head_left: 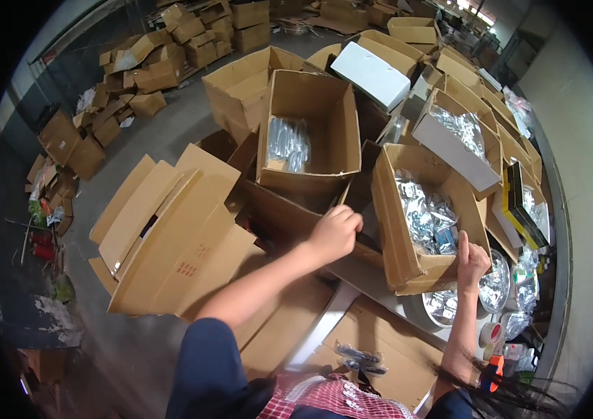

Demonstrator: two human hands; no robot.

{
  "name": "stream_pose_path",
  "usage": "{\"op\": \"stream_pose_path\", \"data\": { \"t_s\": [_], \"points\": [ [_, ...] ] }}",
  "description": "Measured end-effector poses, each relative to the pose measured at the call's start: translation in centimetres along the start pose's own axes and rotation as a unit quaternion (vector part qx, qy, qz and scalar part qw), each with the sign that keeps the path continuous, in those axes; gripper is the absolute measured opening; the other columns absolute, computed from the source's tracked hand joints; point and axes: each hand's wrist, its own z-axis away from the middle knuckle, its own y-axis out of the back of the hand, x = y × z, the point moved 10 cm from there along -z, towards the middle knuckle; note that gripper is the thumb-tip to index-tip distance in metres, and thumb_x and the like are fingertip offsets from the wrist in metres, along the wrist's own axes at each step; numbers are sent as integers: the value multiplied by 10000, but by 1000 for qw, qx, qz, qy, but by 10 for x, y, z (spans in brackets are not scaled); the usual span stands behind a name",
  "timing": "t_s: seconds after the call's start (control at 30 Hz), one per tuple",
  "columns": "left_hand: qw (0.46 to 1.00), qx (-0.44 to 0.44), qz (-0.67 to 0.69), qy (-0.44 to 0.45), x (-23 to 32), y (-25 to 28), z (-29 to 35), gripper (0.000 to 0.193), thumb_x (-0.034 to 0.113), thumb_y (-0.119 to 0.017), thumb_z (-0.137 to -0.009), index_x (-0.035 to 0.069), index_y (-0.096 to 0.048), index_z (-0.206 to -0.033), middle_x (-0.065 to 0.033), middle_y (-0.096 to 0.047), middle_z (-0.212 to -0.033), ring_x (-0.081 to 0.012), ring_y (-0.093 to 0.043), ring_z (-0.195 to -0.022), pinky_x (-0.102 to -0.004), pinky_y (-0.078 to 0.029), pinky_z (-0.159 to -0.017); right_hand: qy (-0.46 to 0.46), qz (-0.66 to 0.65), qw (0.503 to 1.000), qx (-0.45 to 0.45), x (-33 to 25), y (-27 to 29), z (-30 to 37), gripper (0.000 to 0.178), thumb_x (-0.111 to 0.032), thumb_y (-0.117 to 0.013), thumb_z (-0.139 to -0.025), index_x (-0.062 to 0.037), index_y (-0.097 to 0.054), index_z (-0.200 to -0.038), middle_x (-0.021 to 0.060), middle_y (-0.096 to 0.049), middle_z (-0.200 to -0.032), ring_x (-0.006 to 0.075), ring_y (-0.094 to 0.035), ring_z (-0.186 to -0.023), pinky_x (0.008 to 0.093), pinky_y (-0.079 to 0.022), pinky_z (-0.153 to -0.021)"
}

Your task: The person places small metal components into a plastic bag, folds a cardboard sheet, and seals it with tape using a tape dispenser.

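My right hand (474, 264) grips the near right corner of an open cardboard box (408, 269), one digit pointing up along the wall. Inside that box lie clear plastic bags of shiny metal parts (422, 213). My left hand (338, 230) is closed in a fist to the left of this box, at the edge of a lower cardboard box (286, 202). Whatever its fingers pinch is hidden. Beyond it stands another open carton (315, 91), holding a stack of bagged grey parts (288, 143).
Flattened and folded cartons (171, 237) lean on the left. Below are a cardboard sheet (387, 335) with small bagged dark parts (360, 357), tape rolls (490, 334) and an orange-handled tool (495, 370). A white box (371, 73) and more cartons (464, 129) crowd the far right.
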Motion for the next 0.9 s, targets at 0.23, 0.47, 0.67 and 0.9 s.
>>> {"op": "stream_pose_path", "data": {
  "t_s": [0.23,0.47,0.67,0.9],
  "points": [
    [875,-443,-135,144,-54,-127,-35,345,109,-608,-871,11,-683,-1193,-223,-685,-1142,-345,-606,-1163,-388,-505,-966,-68,22,997,22,5,-8,16,394,-150,-659,-949,-50,-610,-571,111,-513,-508,278,-495,-456,405,-372,-478],
    [886,-435,21,159,-76,-161,-37,368,231,-593,-928,76,-679,-1250,-200,-691,-1196,-313,-644,-1159,-391,-505,-976,-111,28,993,11,19,-8,26,421,-173,-610,-984,-24,-628,-590,107,-519,-504,269,-507,-457,409,-389,-492],
    [910,-380,-85,146,-113,-189,-69,350,261,-580,-955,77,-698,-1229,-172,-711,-1183,-308,-693,-1086,-390,-543,-906,-166,-60,984,34,18,-3,25,520,-243,-534,-1052,-3,-575,-592,32,-487,-506,113,-448,-470,311,-326,-477],
    [922,-305,-141,189,-148,-212,-101,331,245,-578,-948,76,-709,-1200,-166,-718,-1163,-313,-697,-1073,-395,-549,-888,-157,-75,983,54,-1,2,19,270,-179,-497,-1052,6,-624,-903,57,-547,-700,116,-496,-608,284,-398,-558]
  ]
}}
